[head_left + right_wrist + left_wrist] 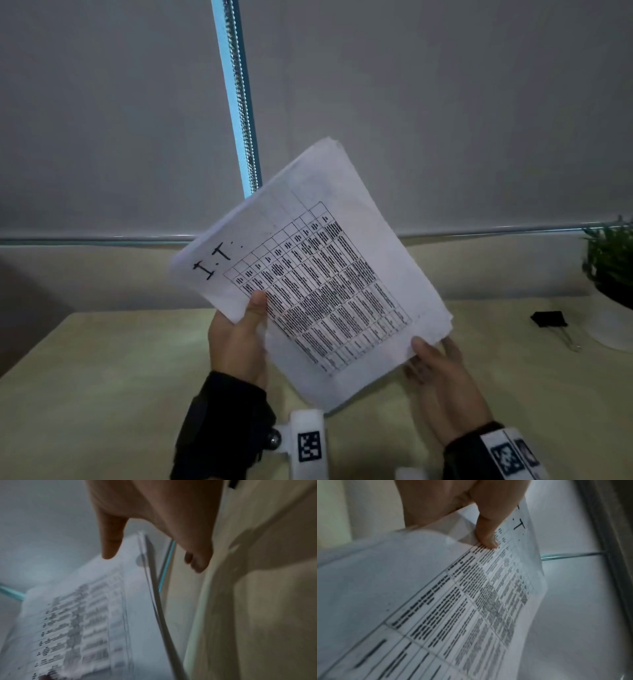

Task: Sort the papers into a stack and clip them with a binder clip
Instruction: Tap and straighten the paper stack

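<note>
A stack of white papers (318, 274) is held tilted in the air above the table; its top sheet bears a printed table and a handwritten "I.T.". My left hand (255, 308) grips the stack's left edge, with the thumb (488, 538) pressed on the front and the fingers hidden behind. My right hand (431, 346) sits at the stack's lower right corner, thumb (109, 553) in front and fingers (197, 563) behind, spread wide apart around the paper edge (149, 563) without pinching it. A black binder clip (548, 319) lies on the table at the far right, away from both hands.
The beige table (102, 377) runs under the hands. A white pot with a green plant (613, 308) stands at the right edge, just behind the clip. A grey blind with a bead chain (243, 102) hangs behind the table.
</note>
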